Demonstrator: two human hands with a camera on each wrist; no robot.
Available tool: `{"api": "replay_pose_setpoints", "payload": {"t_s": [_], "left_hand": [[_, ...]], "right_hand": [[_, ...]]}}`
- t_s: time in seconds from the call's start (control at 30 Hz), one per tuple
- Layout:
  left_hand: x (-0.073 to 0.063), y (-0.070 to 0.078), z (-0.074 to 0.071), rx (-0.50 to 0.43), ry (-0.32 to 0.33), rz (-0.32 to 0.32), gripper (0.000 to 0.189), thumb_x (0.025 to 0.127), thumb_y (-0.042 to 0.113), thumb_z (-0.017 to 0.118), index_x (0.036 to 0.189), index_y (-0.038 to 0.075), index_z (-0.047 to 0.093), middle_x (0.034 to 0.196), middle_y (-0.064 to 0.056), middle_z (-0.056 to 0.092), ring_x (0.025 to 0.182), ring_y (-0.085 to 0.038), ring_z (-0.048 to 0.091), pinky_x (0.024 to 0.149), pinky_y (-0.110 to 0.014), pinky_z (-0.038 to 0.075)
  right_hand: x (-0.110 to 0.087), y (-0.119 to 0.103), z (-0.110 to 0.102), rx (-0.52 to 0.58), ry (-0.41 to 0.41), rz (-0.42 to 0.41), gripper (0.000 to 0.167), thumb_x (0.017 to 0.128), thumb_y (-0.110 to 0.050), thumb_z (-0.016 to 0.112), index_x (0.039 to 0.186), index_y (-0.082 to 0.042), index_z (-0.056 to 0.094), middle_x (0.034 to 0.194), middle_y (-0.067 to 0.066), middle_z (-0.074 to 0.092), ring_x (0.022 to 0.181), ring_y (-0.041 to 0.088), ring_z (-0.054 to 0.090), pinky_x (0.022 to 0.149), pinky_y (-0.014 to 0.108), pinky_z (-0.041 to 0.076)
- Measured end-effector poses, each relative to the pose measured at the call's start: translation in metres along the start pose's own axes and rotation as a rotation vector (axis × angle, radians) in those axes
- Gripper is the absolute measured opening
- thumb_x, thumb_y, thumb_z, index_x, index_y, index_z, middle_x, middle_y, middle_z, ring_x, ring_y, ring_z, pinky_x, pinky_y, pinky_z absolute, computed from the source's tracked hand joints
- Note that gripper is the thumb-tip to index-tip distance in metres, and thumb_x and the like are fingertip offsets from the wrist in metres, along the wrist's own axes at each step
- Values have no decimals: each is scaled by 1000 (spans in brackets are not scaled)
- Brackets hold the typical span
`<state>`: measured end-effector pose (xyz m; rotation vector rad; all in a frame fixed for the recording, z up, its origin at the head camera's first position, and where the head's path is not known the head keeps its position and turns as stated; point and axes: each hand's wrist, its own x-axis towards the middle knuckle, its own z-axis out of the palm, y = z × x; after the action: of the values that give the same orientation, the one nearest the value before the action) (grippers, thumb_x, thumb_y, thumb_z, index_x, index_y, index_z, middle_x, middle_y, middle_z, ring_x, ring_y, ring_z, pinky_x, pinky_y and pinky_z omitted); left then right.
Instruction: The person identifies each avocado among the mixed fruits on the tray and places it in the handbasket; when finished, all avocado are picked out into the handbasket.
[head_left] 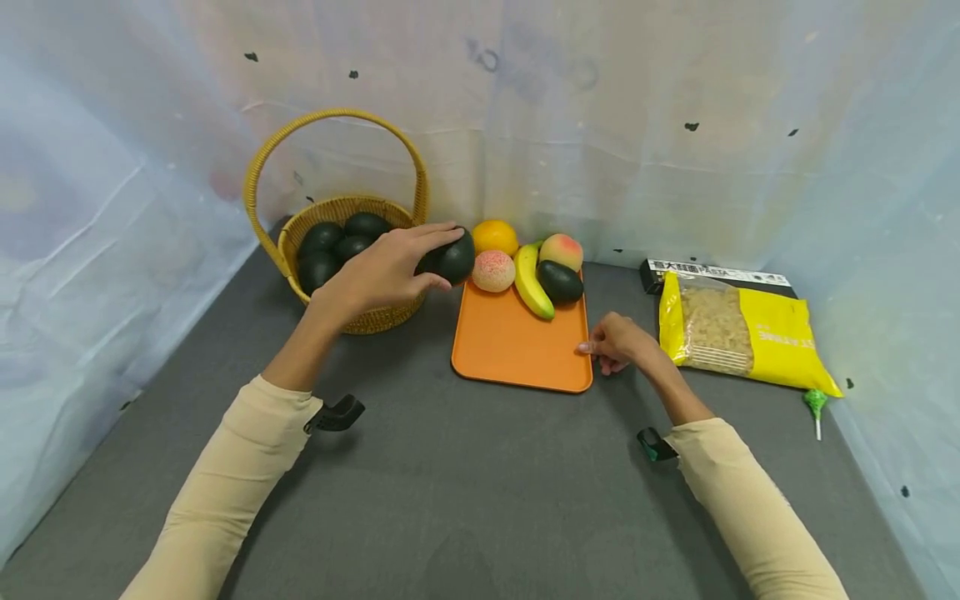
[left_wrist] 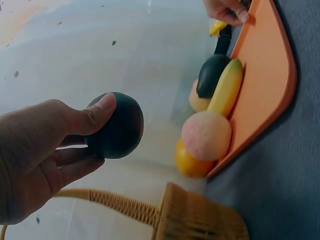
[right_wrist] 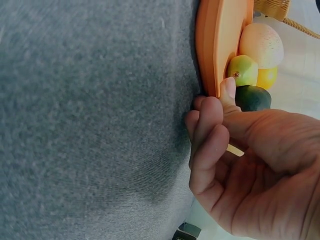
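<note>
My left hand [head_left: 386, 264] holds a dark green avocado [head_left: 454, 260] between thumb and fingers, in the air between the basket and the tray. The left wrist view shows the thumb on top of this avocado [left_wrist: 122, 127] and fingers beneath. My right hand [head_left: 618, 342] pinches the right rim of the orange tray [head_left: 510, 354], thumb over the edge and fingers curled below, as the right wrist view shows. At the tray's back lie a banana [head_left: 531, 283], another avocado [head_left: 559, 282], a peach [head_left: 562, 251], a pinkish round fruit [head_left: 493, 272] and an orange [head_left: 495, 237].
A wicker basket [head_left: 390, 319] with a tall handle stands at the left, holding several avocados [head_left: 321, 239]. To the right lie a yellow pasta bag [head_left: 776, 337], a black box [head_left: 651, 277] behind it and a green lollipop [head_left: 815, 402]. Pale sheeting hangs around the grey table [head_left: 465, 483].
</note>
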<state>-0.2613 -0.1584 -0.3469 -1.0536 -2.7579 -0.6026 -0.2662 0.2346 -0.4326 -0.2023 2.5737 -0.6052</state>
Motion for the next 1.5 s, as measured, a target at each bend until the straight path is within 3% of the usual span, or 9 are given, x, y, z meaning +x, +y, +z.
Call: {"api": "replay_pose_setpoints", "payload": {"t_s": [0.37,0.63,0.87,1.1,1.5], "left_hand": [[-23,-40,-16,38,5,-94,73,94,21,80,158,8,46,163,-22,45,145,-45,49,119,-60,41],[-41,-71,-17,79,-24,-116,72,92,19,82,154,3,50,159,-22,50,138,-45,55,114,-60,45],[-53,-81,-16,96,-87,-157,67,94,18,79,152,0,51,158,-24,50,142,-48,50,117,-63,41],[-60,-91,-6,94,-123,-247,67,94,15,79,152,-1,51,159,-27,47,145,-49,46,117,-64,40],[-66,-93,-3,130,-139,-246,67,89,15,84,148,-2,55,156,-29,49,142,-51,48,113,-64,44]], "right_hand": [[0,-1,-2,3,-4,-7,36,103,-30,68,80,-2,74,58,5,67,53,11,65,57,28,60],[-1,-2,-2,-18,-2,0,37,103,-31,68,83,0,75,58,5,67,52,10,63,56,27,59],[-5,-4,-5,-8,14,3,37,103,-30,68,83,1,74,59,4,67,54,11,65,59,29,60],[-2,-3,-1,3,-4,11,36,102,-31,68,86,0,75,58,4,67,53,9,64,56,27,59],[-1,-3,-1,7,-9,5,37,103,-30,67,84,1,74,59,5,67,53,10,65,57,28,59]]}}
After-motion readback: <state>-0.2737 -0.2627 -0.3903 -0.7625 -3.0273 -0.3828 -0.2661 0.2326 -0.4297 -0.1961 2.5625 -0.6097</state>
